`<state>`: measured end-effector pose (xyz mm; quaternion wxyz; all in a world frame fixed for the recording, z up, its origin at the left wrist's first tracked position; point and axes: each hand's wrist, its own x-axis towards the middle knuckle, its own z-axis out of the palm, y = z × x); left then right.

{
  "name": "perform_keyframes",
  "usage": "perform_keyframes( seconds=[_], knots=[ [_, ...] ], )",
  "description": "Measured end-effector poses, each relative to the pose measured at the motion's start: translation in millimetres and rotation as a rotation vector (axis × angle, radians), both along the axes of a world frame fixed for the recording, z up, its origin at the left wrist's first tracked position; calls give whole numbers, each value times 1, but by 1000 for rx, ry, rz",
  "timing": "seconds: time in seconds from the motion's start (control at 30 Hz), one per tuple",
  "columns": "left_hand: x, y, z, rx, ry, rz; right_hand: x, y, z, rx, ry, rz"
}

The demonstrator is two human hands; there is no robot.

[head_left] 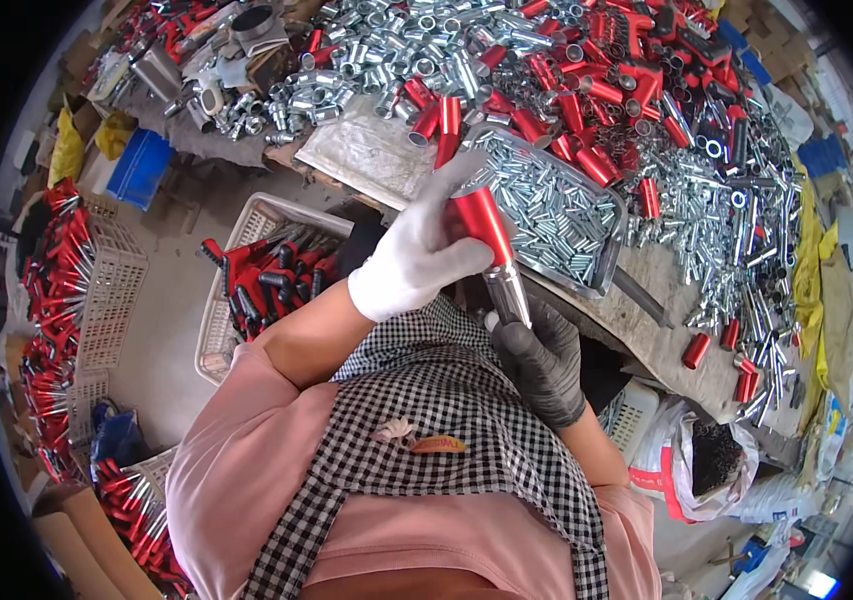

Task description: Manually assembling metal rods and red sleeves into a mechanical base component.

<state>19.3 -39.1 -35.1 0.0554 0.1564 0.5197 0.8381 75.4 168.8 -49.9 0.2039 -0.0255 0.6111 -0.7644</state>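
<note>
While the white-gloved left hand (412,250) clasps a glossy red cylinder with a silver metal end (487,230), the black-gloved right hand (544,365) grips its silver tip, near the grey worktable's (662,265) front edge; leftward, concrete floor (169,300) separates two pale plastic crates.

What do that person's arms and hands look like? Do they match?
Not quite! The left hand wears a white glove, the right hand a dark grey glove. Both arms have short pink sleeves.
</note>
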Motion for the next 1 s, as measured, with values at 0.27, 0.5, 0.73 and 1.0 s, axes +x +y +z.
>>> perform_keyframes(
  seconds=[0.27, 0.5, 0.73, 1.0],
  knots=[
    [-7, -3, -7, -430, 23, 54, -4, -1, -5, -124, -147, 51],
    [0, 8, 2, -145, -170, 24, -1, -1, -16, -105, -146, 27],
    [1, 9, 3, -138, -152, 69, 0, -2, -19, -82, -85, -15],
    [2, 7, 4, -229, -158, 68, 2, 0, -23, 9, -31, -14]
  ],
)
